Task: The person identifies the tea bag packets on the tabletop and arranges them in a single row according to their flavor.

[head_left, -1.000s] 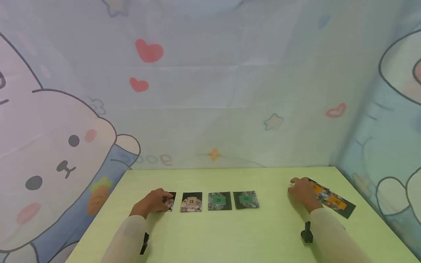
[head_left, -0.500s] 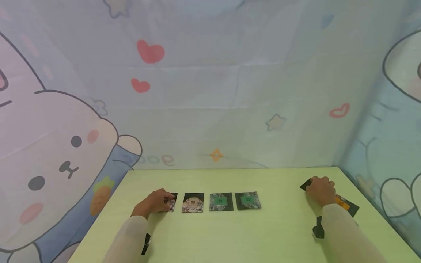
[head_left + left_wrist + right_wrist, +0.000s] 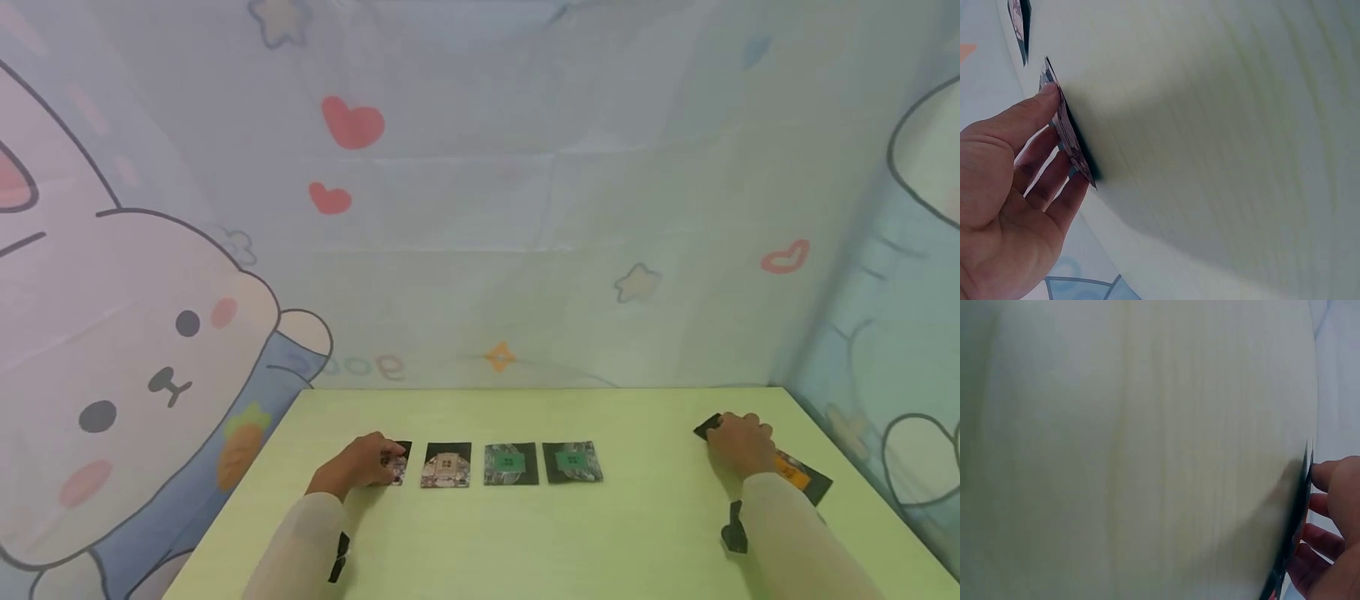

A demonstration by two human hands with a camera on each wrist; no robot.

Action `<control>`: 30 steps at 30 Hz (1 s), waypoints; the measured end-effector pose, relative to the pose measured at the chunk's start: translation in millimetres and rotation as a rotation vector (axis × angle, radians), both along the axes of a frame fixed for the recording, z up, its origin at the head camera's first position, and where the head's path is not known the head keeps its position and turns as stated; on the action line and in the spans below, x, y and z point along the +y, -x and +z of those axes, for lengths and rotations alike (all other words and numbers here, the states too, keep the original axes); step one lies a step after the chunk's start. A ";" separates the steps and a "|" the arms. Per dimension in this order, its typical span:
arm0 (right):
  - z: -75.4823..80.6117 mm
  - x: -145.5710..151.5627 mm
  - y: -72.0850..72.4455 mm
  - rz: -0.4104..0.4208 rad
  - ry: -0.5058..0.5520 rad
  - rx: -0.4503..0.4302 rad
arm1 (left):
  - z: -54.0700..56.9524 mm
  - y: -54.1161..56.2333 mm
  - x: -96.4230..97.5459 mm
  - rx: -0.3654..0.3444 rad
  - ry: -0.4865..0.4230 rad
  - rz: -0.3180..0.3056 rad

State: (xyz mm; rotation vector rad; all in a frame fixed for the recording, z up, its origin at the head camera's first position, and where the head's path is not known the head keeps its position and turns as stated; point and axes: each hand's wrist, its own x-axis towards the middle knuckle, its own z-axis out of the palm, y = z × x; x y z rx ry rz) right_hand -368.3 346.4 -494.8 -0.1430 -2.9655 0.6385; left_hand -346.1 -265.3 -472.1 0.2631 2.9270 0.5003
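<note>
At the left end of a row, my left hand (image 3: 354, 468) holds a square patterned card (image 3: 406, 463), covering its left part. In the left wrist view the thumb and bent fingertips are on the face of that card (image 3: 1071, 134), near opposite ends. My right hand (image 3: 741, 444) is over dark cards with orange labels (image 3: 792, 473) at the table's right; a black corner (image 3: 707, 426) sticks out left of the fingers. The right wrist view shows the thumb and curled fingers on the dark card (image 3: 1293, 540), seen edge-on, with two thin edges slightly apart at its top.
Beside the left hand lie a tan-labelled card (image 3: 447, 477) and two green-labelled cards (image 3: 498, 472), (image 3: 573, 473), spaced in a line. The pale yellow-green table (image 3: 525, 542) meets a printed cloth backdrop (image 3: 465, 317) at its back edge and sides.
My right hand has shifted right over the orange-labelled cards, covering more of them and exposing a black corner on its left. The left hand stays at its card. The whole view drifts slightly.
</note>
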 end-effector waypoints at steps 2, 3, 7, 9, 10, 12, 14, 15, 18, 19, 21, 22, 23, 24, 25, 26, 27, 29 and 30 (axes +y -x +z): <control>-0.7 0.8 -0.3 0.002 -0.016 0.004 | -0.8 0.8 0.7 -0.003 -0.004 0.007; -0.6 1.4 -0.5 0.008 -0.024 0.003 | -1.1 1.2 0.9 -0.002 -0.005 0.007; -1.2 4.7 0.5 0.033 -0.030 -0.027 | -1.7 2.1 1.3 -0.004 -0.009 0.009; -1.3 6.3 1.0 0.048 -0.026 -0.051 | -1.5 2.1 1.1 -0.005 -0.005 0.004; -1.3 6.8 1.2 0.055 -0.020 -0.064 | -1.7 2.0 0.7 -0.008 -0.006 0.006; -0.5 7.2 1.4 0.079 -0.024 -0.075 | -2.3 2.2 -0.4 -0.013 -0.007 0.008; 0.4 6.3 1.2 0.102 -0.030 -0.069 | -2.2 1.8 -1.7 -0.017 -0.009 0.007; 0.9 5.3 1.3 0.118 -0.035 -0.061 | -1.9 1.6 -2.4 -0.015 -0.007 0.005; 0.5 3.1 0.7 0.159 -0.051 -0.015 | -1.0 1.8 -2.8 -0.010 0.005 -0.009; 0.2 1.8 0.7 0.168 -0.049 -0.005 | 0.0 1.3 -2.5 -0.006 0.008 -0.015; -2.5 0.0 2.0 0.193 -0.061 0.019 | 0.6 1.0 -2.1 -0.004 0.008 -0.017; -4.3 -0.8 2.8 0.202 -0.063 0.027 | 0.4 1.1 -1.9 -0.006 0.003 -0.013; -6.3 -1.7 3.4 0.211 -0.070 0.037 | 1.2 0.4 -1.3 -0.007 -0.002 -0.010; -8.5 -2.3 4.4 0.219 -0.074 0.045 | 1.2 0.2 -1.2 -0.004 -0.003 -0.011; -10.8 -3.0 5.3 0.225 -0.081 0.054 | 0.6 0.3 -1.3 -0.009 -0.012 -0.004; -13.1 -3.3 6.3 0.233 -0.086 0.061 | 0.1 0.3 -1.2 -0.012 -0.017 0.002; -15.0 -4.1 6.8 0.239 -0.087 0.069 | -0.4 0.6 -1.1 -0.010 -0.015 0.003; -19.0 -5.1 8.0 0.249 -0.092 0.082 | -0.4 0.6 -0.6 -0.006 -0.007 -0.004; -20.8 -5.6 8.8 0.254 -0.093 0.085 | -1.0 1.0 -0.5 -0.004 -0.004 -0.007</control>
